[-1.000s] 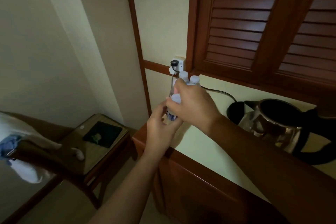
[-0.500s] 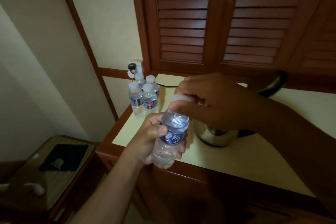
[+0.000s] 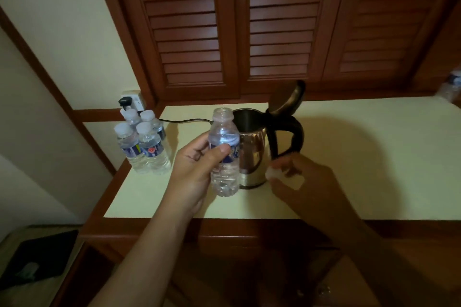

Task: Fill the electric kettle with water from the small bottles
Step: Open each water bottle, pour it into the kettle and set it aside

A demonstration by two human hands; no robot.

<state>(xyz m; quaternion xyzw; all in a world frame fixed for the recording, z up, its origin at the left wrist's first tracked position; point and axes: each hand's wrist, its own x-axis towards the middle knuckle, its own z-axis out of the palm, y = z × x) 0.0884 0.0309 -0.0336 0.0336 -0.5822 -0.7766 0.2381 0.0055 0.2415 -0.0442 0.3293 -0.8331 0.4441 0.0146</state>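
left hand (image 3: 197,169) grip: uncapped bottle (image 3: 224,154) | right hand (image 3: 306,182) grip: seemingly pinching cap (image 3: 273,172)

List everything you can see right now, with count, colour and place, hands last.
open water bottle: 1, clear with blue label, uncapped, upright in the left hand beside the kettle
capped water bottles: 4, clear, white caps, back left of the countertop
electric kettle: 1, steel with black handle, lid up, mid countertop
bottle cap: 1, white, in the right hand
countertop: 1, cream with wood edging
wall socket: 1, white, black plug in, behind the bottles
louvred shutters: brown, behind the countertop
side table: 1, dark, lower left
left hand: grip on the open bottle
right hand: holding the cap
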